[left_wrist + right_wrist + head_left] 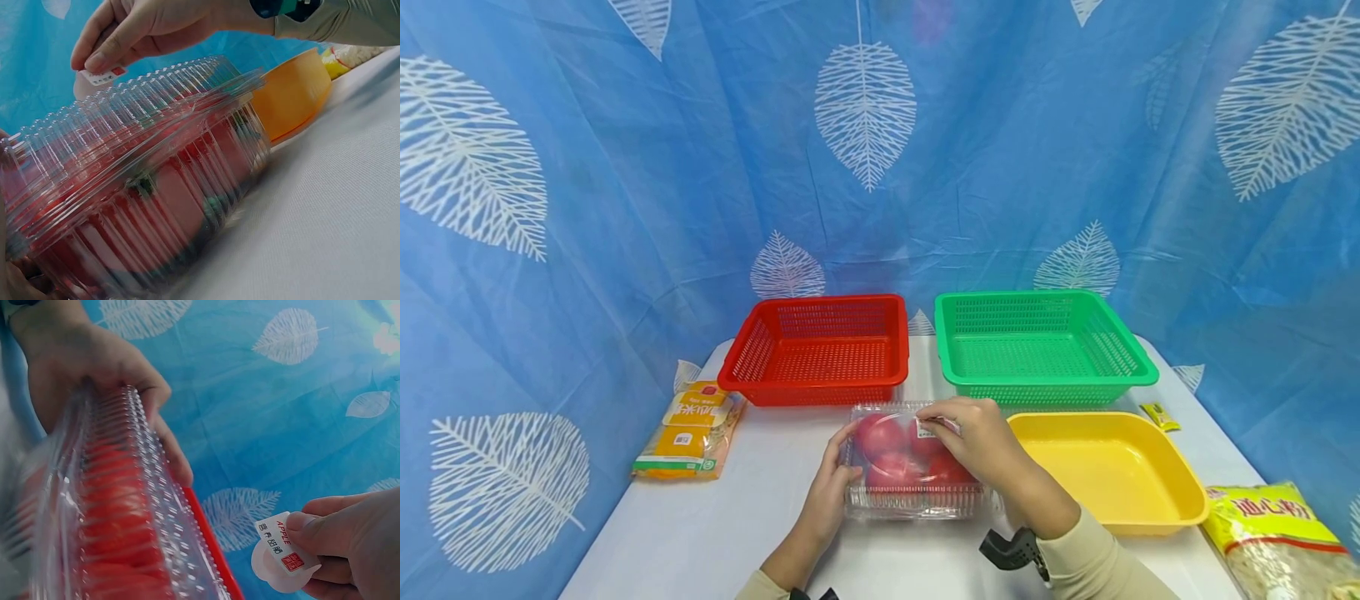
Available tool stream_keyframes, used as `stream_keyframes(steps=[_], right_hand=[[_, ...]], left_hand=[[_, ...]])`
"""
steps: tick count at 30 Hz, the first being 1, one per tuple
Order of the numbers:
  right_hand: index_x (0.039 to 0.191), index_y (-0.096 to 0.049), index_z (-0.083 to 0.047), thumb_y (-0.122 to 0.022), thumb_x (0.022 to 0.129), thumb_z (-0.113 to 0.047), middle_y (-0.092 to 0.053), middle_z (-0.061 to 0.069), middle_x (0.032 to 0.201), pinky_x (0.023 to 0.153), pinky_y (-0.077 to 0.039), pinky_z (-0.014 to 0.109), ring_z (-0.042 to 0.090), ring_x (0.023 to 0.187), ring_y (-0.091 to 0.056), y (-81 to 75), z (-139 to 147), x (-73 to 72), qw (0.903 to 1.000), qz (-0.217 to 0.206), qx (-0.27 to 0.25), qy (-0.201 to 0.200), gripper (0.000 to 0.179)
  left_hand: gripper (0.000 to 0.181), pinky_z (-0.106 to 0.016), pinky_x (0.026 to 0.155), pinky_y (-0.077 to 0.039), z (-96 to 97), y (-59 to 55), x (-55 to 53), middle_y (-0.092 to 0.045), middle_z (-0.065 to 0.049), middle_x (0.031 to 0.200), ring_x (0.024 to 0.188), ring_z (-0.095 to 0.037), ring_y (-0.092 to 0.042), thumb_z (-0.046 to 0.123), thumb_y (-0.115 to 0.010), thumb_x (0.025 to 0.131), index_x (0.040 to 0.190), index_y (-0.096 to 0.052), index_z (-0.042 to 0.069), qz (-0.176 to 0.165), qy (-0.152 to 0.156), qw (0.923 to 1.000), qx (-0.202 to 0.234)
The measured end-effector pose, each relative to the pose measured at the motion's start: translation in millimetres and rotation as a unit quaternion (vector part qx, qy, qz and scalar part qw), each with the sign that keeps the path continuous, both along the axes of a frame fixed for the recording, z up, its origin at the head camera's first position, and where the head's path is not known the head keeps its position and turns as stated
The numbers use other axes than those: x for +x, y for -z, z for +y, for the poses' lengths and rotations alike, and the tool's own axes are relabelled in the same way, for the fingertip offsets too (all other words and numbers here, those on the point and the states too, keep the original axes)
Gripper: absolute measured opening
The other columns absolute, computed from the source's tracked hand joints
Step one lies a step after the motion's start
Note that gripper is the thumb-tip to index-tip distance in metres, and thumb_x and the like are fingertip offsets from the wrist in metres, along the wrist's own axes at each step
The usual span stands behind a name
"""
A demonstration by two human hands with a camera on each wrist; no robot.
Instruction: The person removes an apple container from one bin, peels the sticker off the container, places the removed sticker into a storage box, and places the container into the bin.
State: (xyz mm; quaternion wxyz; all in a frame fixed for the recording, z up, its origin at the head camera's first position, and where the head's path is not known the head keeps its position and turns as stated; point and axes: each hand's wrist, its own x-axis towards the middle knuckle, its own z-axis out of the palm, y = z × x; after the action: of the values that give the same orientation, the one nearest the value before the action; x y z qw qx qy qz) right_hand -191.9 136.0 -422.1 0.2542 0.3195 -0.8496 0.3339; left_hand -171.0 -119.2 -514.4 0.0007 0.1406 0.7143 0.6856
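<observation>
A clear ribbed plastic box (917,502) with its lid down rests on the white table. Inside are several red tomatoes (891,471), green showing at their stems in the left wrist view. My left hand (826,492) grips the box by its left side, thumb towards the front. Above the lid, my right hand (981,437) pinches a small white label (284,544) between thumb and fingers. The label carries red and black print reading "APPLE", and a round translucent piece (269,569) shows behind it. In the right wrist view the label is apart from the box.
Behind the box stand a red basket (820,396) and a green basket (1045,392). A yellow tray (1108,527) is to the right, with a small yellow packet (1160,416) beyond it. Food bags lie at the left (688,433) and the right front (1285,533).
</observation>
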Motion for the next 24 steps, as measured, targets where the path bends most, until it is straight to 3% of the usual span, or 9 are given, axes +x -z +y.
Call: stream_keyframes(steps=[18,24], right_hand=[[0.1,-0.082,-0.003,-0.091,0.075,0.008,-0.079,0.003,0.096,0.078,-0.062,0.036,0.021,0.09,-0.077,0.1,19.2,-0.7,0.9993,0.036,-0.012,0.004,0.029],[0.1,-0.081,-0.003,-0.09,0.076,0.008,-0.079,0.002,0.098,0.08,-0.062,0.038,0.022,0.092,-0.077,-2.1,26.1,3.3,0.9994,0.031,-0.011,0.007,0.029]], left_hand=[[0.068,-0.07,0.117,0.006,-1.5,2.0,-1.2,-0.01,-0.021,0.172,0.157,-0.042,0.006,0.001,-0.041,0.096,0.162,-0.032,0.011,0.001,0.006,1.0,0.006],[0.067,-0.07,0.118,0.006,-1.9,2.9,-1.9,-0.011,-0.02,0.172,0.157,-0.042,0.004,0.0,-0.04,0.096,0.162,-0.032,0.011,0.003,0.008,0.9999,0.007]])
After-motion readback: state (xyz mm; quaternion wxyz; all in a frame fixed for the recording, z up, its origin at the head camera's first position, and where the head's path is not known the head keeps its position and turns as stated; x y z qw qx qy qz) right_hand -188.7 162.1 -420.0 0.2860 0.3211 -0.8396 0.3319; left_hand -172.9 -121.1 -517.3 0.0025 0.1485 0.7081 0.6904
